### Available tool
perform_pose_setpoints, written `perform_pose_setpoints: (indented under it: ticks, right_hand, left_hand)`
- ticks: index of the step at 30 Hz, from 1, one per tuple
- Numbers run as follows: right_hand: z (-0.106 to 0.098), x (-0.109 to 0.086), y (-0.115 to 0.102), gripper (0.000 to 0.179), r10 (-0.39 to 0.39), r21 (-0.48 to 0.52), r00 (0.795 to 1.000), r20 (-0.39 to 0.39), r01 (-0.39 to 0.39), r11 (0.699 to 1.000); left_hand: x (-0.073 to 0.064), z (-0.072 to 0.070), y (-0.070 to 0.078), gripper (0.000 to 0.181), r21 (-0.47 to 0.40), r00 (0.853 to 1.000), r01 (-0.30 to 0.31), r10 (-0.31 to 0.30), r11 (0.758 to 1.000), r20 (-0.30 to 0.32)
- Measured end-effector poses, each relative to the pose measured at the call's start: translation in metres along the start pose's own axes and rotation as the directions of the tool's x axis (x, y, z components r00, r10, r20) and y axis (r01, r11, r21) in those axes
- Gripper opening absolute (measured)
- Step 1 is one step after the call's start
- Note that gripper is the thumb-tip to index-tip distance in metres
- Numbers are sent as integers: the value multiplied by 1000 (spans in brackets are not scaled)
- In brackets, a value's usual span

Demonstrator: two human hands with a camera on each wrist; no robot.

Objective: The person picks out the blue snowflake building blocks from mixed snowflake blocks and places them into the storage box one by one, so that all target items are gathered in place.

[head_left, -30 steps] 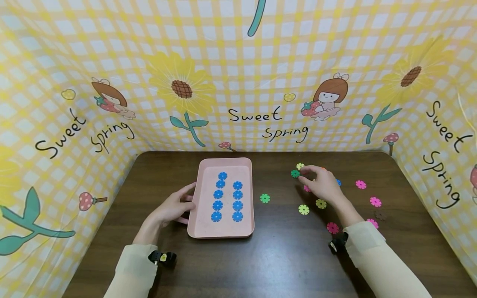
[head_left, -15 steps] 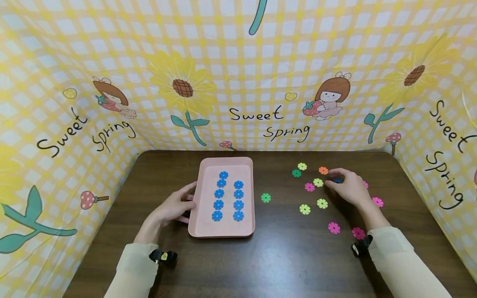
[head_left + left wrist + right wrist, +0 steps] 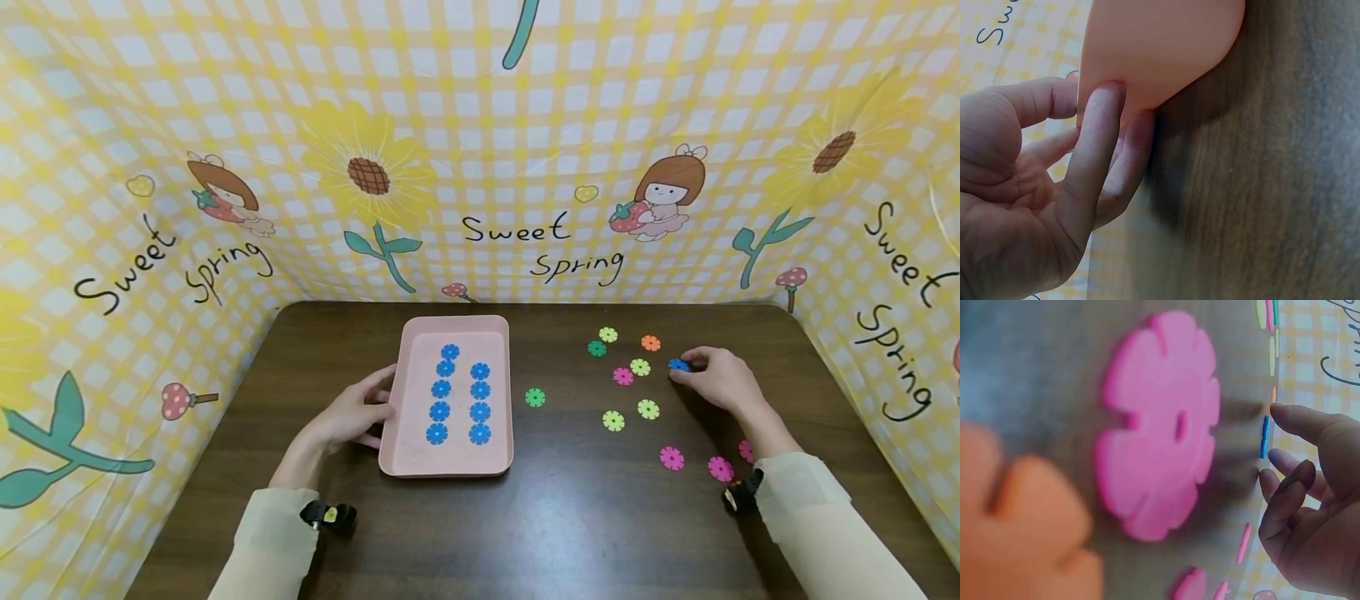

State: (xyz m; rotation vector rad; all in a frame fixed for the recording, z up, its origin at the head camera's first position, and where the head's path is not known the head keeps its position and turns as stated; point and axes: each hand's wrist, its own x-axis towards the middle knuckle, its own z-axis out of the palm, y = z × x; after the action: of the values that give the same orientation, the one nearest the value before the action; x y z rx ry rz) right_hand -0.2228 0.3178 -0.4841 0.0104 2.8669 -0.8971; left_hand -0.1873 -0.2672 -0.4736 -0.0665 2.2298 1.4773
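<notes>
My left hand (image 3: 351,417) holds the left side of a pink tray (image 3: 442,465), its fingers against the outer wall (image 3: 1154,44) in the left wrist view. Inside the tray, blue notched interlocking discs (image 3: 438,410) lie in two columns. On the right of the table, my right hand (image 3: 723,379) has thumb and forefinger at opposite edges of another blue interlocking disc (image 3: 678,365). The right wrist view shows that blue disc (image 3: 1265,437) edge-on between the fingertips. The other fingers of this hand are curled.
Loose discs lie between tray and right hand: green (image 3: 535,397), yellow (image 3: 613,421), orange (image 3: 650,342) and pink (image 3: 623,377). More pink discs (image 3: 672,458) lie nearer the front. A checked cloth (image 3: 480,167) rises behind the dark wooden table (image 3: 570,533).
My right hand has moved rightward from beside the dark green disc to the blue disc, uncovering the yellow, pink and orange discs. The left hand stays at the tray.
</notes>
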Motion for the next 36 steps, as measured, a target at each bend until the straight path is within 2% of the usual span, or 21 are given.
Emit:
perform_pose_setpoints:
  ticks: [5,13,23,36]
  right_hand:
    - [-1,5,-1,52,12,-3,1000,25,-12,1000]
    - [-1,7,-2,49,28,16,998,57,-29,999]
    - [0,7,-3,38,-43,-4,999,9,43,999]
    - [-1,1,-17,46,-91,32,995,-39,92,995]
  left_hand:
    - [0,0,0,77,-7,1000,5,-5,1000,0]
    - [0,-1,0,78,-7,1000,6,-6,1000,-1]
    - [0,0,0,78,-8,1000,4,-4,1000,0]
    - [-1,0,2,77,-5,1000,9,-9,1000,-6]
